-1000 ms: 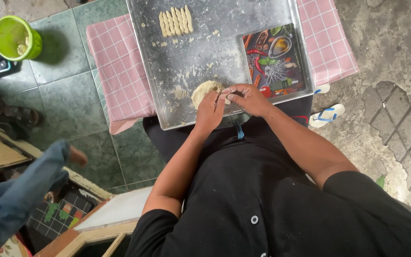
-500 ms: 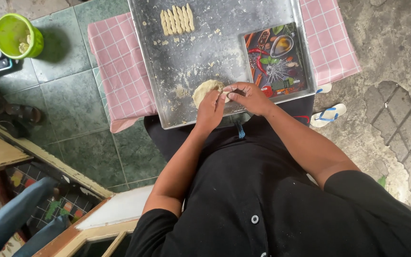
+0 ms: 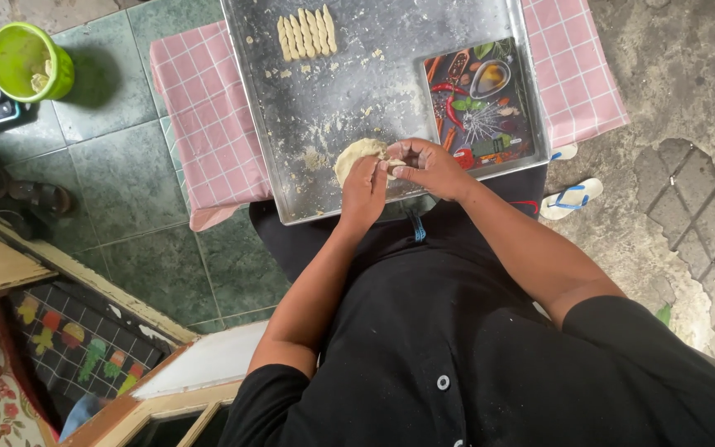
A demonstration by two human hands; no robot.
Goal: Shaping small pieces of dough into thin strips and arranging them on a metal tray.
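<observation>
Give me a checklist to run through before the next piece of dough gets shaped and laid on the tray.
1. Dough lump within reach on the metal tray: ok.
2. Left hand touching the lump: ok.
3. Right hand pinching a small bit of dough: ok, though the size of the bit cannot be told.
4. Free tray space beside the row of shaped pieces: ok.
5. Picture board clear of dough: ok.

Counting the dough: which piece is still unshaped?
The round lump under the left hand at the tray's near edge; the others are thin sticks lined up far.
</observation>
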